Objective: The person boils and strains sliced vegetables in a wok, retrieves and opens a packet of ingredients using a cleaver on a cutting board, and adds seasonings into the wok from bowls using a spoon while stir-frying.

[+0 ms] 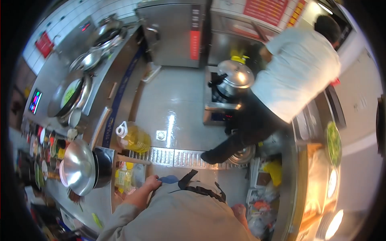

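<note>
Probably, the left hand (pixel 152 182) beside the blue item (pixel 169 179) needed bench (pixel 99 204) edge clearance; its and the right hand's (pixel 238 211) fingers' hold was unclear.

Person had on a plain greyish-tan shirt (pixel 181 219) down at 6 o'clock, with a loose left sleeve (pixel 122 219) around 7 that stopped short of the bare left hand (pixel 152 183). Black strap (pixel 187 179) up front, flat end towards 1 o'clock.

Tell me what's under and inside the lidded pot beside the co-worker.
Under the pot is a steel-fronted cooker with red lights on its front; the spot directly beneath is hidden. The lid is on, so the contents cannot be seen.
</note>
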Demonstrator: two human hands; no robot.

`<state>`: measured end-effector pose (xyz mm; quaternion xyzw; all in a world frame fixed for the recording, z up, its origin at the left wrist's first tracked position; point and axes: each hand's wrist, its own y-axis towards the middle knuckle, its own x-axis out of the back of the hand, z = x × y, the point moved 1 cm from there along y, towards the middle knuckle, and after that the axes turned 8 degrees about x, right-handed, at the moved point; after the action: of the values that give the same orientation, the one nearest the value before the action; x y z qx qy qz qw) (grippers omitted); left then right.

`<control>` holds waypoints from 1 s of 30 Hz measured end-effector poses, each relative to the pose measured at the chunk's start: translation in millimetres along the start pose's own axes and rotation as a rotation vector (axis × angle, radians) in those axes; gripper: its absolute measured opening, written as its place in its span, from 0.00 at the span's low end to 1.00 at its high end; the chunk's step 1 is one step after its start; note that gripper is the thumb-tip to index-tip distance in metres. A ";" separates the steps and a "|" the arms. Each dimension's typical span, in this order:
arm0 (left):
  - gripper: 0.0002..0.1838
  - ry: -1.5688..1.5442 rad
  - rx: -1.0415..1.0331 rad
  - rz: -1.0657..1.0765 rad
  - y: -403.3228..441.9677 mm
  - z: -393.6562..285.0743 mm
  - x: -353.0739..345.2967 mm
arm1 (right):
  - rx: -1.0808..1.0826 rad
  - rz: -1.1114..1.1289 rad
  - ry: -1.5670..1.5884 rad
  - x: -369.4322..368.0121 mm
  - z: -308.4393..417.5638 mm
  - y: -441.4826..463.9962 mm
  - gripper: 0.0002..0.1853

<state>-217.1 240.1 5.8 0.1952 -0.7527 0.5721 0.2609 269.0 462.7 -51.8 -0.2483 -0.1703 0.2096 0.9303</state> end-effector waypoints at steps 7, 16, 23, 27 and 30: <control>0.26 -0.232 0.091 -0.071 37.5 1.1 23.9 | 0.002 0.136 -0.146 -33.3 93.2 94.2 0.04; 0.24 -0.551 0.179 -0.083 107.5 22.9 100.6 | 0.030 0.311 -0.328 -175.5 245.7 201.7 0.04; 0.14 -0.894 -0.004 -0.307 159.3 63.6 85.8 | 0.190 0.602 -0.434 -300.9 358.1 289.2 0.08; 0.21 -0.920 0.380 -0.280 139.7 40.7 116.2 | 0.301 0.824 -0.393 -350.1 408.7 357.6 0.11; 0.18 -1.187 0.554 -0.308 160.3 33.7 68.6 | 0.094 1.154 -0.247 -351.7 319.7 562.3 0.10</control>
<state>-371.9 251.2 -80.8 0.6416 -0.5573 0.4961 -0.1783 -337.7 864.2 -164.8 -0.2331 -0.1051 0.7164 0.6491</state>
